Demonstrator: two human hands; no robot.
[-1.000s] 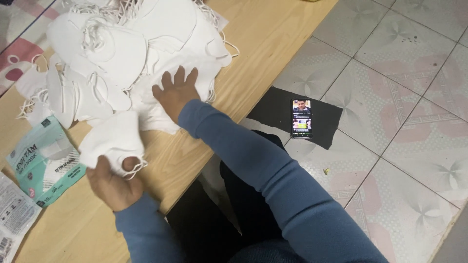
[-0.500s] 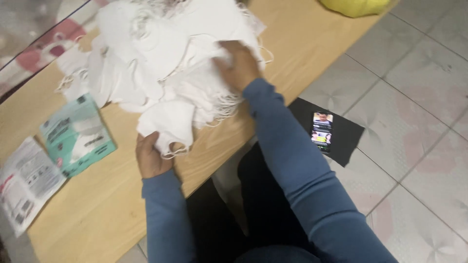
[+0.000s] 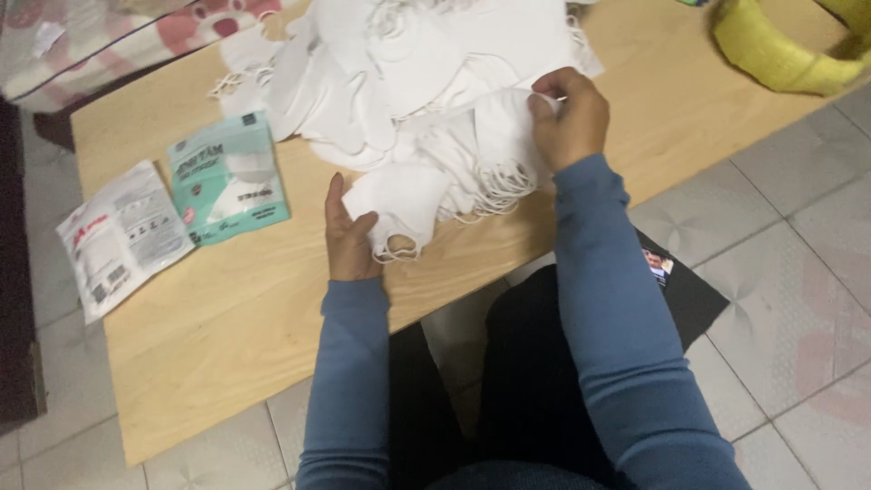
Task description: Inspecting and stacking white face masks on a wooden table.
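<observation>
A large heap of white face masks (image 3: 399,73) with ear loops lies on a light wooden table (image 3: 218,345). My left hand (image 3: 349,238) holds a small stack of white masks (image 3: 399,207) at the heap's near edge, thumb on top. My right hand (image 3: 567,118) pinches one white mask (image 3: 499,127) at the right side of the heap, fingers closed on its edge. Both arms wear blue sleeves.
A teal mask packet (image 3: 227,177) and a white printed packet (image 3: 118,236) lie on the table to the left. A yellow object (image 3: 780,50) sits at the far right. A phone on a black cloth (image 3: 662,268) lies on the tiled floor.
My right hand went from lying flat on the heap to pinching a mask at its right side. The left hand kept its stack. The view shifted, bringing the yellow object in.
</observation>
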